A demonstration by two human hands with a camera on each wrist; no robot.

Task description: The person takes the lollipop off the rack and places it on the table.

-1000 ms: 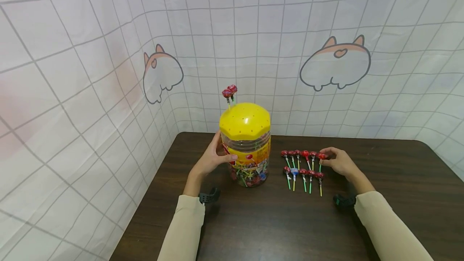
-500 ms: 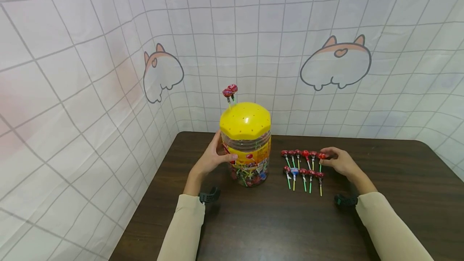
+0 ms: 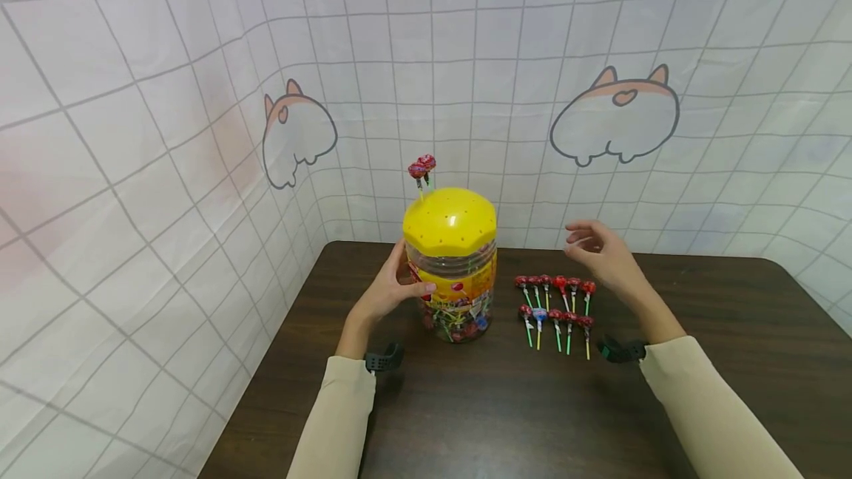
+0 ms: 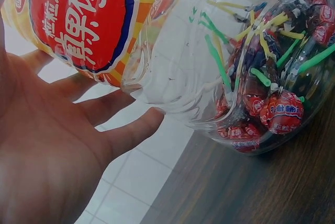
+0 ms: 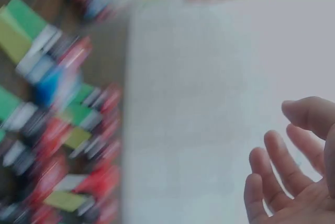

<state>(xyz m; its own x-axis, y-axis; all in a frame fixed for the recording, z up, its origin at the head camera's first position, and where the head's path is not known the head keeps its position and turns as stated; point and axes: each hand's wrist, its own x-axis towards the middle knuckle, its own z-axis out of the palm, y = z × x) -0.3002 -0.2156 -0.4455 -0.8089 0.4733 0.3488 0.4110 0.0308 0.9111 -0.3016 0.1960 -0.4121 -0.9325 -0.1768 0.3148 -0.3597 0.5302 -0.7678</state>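
Observation:
A clear plastic lollipop jar with a yellow, holed lid stands upright on the table. My left hand holds its left side, thumb across the front and fingers behind. In the left wrist view, lollipops with red wrappers and green or yellow sticks lie loose inside the jar. Two red lollipops stick up from the lid's back left. My right hand hovers above the table's far part with nothing in its loosely bent fingers. Below it lie two rows of lollipops, a back row and a front row.
The dark wooden table reaches back to a white gridded cloth printed with cartoon animal outlines. Among the red lollipops in the front row lies a blue-wrapped lollipop. Each wrist wears a black camera mount.
My right hand has let go of the rightmost lollipop in the back row and risen up and slightly left. That lollipop stays in place. The left hand and jar have not moved.

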